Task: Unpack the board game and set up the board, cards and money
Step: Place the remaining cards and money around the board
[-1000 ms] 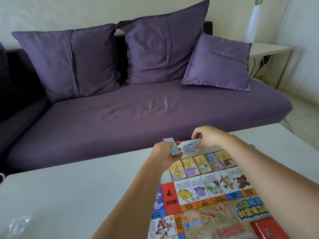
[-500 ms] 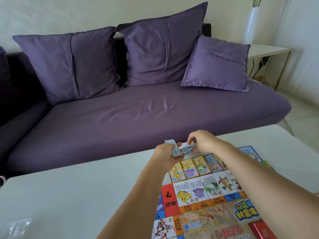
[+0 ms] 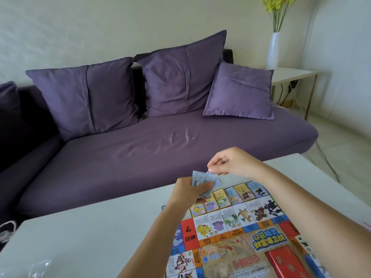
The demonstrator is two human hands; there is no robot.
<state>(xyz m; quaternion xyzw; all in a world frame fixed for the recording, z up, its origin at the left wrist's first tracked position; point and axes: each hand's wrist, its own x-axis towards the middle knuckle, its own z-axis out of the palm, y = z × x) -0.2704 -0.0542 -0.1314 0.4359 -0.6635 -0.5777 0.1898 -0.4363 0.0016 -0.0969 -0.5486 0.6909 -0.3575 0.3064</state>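
Observation:
The colourful game board [image 3: 236, 235] lies unfolded on the white table [image 3: 90, 237], with small cards [image 3: 232, 194] in a row along its far edge. My left hand [image 3: 192, 190] grips a small stack of blue cards [image 3: 197, 178] above the board's far left corner. My right hand [image 3: 230, 162] hovers just above and right of it, fingers curled, thumb and forefinger pinching the top corner of one blue card [image 3: 211, 177]. A red card stack [image 3: 287, 261] lies on the board's centre.
A purple sofa [image 3: 150, 141] with several cushions stands right behind the table. A side table with a white vase [image 3: 273, 51] is at the back right. Crumpled clear plastic [image 3: 38, 267] lies at the table's near left corner.
The camera tilted up. My right hand rose off the row of cards and came back to the stack in my left hand, pinching a card there.

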